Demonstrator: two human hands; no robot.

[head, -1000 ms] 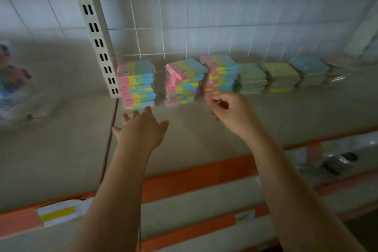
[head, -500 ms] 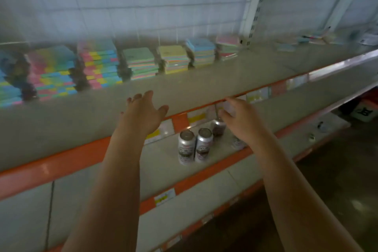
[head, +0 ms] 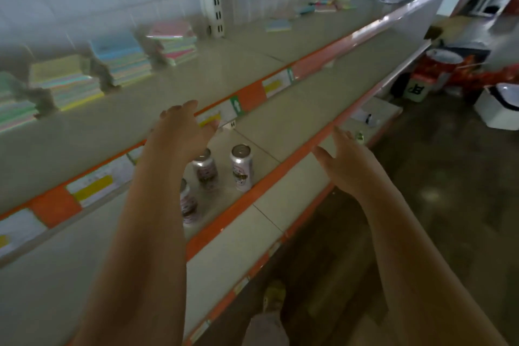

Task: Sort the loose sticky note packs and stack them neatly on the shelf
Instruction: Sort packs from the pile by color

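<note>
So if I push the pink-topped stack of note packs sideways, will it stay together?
Probably not. The pink-topped stack already looks uneven, its top pack tilted, so upper packs may slide off. The packs look flat and wrapped, likely slippery. Pushing low with a flat hand seems safer.

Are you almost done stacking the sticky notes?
Partly. Neat stacks already stand along the shelf. Both hands, left and right, are open and hold nothing. Loose packs still lie scattered farther right, waiting to be sorted.

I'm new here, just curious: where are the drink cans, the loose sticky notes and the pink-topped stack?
drink cans (head: 241, 167), head view, right can's side.
loose sticky notes (head: 325, 6), head view, pile's middle.
pink-topped stack (head: 171, 29), head view, top sheet.
</note>
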